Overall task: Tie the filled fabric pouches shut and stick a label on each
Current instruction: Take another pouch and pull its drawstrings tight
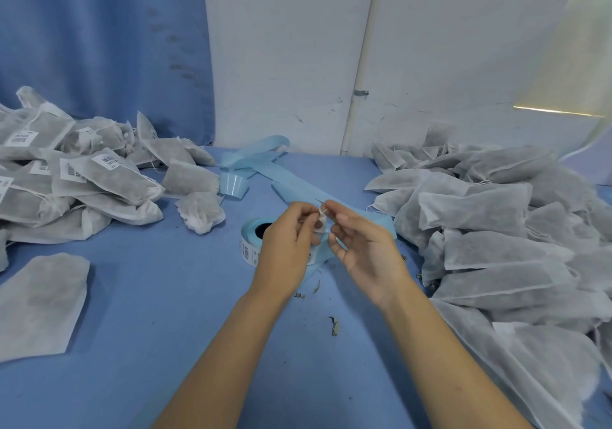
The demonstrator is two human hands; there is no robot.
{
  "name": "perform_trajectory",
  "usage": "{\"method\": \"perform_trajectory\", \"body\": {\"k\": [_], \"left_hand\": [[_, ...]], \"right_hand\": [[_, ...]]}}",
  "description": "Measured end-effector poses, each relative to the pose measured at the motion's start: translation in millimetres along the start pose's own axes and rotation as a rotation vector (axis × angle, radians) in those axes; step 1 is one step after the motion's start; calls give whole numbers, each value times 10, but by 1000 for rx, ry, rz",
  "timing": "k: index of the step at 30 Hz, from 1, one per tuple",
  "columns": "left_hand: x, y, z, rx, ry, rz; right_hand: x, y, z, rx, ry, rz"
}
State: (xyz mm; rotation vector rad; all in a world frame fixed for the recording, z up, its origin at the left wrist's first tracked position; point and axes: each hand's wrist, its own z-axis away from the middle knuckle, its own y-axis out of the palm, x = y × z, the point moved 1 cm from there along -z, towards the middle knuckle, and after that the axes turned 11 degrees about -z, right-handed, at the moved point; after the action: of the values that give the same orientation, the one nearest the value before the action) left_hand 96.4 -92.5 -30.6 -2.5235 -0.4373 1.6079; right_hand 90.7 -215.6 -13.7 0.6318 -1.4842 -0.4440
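Over the middle of the blue table, my left hand [291,243] and my right hand [361,246] meet fingertip to fingertip. Between them they pinch a small white label [320,221], curled, with a thin bit sticking up at its top. Just behind and under my left hand stands the label roll [249,241], with barcode labels on pale blue backing. Its spent backing strip [298,190] trails away toward the wall. No pouch is in either hand.
Tied, barcode-labelled pouches [109,176] are heaped at the left. A large pile of unlabelled filled pouches [480,216] fills the right side. One flat pouch [46,299] lies at the near left and one bunched pouch [202,213] left of the roll. Dry leaf crumbs [334,326] dot the cloth.
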Motion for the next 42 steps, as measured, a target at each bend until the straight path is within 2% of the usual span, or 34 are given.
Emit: {"method": "perform_trajectory", "body": {"k": [9,15,18,24,26,29,35,37,40,42], "left_hand": [[29,43,24,4,-5,15],[25,39,14,-9,28,-53],[11,51,13,-2,59,-110],[20,38,2,-42,82,-159],[39,30,-9,-32,85,-234],[55,10,3,-24,80,-482],[40,-35,0,-129,104,-799],[36,-41,0,-190,92,-721],[1,-48,-11,-240,-6,-315],[-33,-55,-17,-300,-43,-156]], "right_hand": [[39,17,-5,-96,-22,-225],[27,123,5,-45,-61,-335],[15,100,-10,-34,-102,-339],[20,29,-18,-14,-125,-182],[19,24,-23,-27,-118,-205],[27,19,-29,-33,-118,-220],[47,34,-17,-27,-111,-273],[45,48,-15,-30,-113,-275],[37,61,-5,-39,-121,-257],[16,72,4,-62,-129,-188]]}}
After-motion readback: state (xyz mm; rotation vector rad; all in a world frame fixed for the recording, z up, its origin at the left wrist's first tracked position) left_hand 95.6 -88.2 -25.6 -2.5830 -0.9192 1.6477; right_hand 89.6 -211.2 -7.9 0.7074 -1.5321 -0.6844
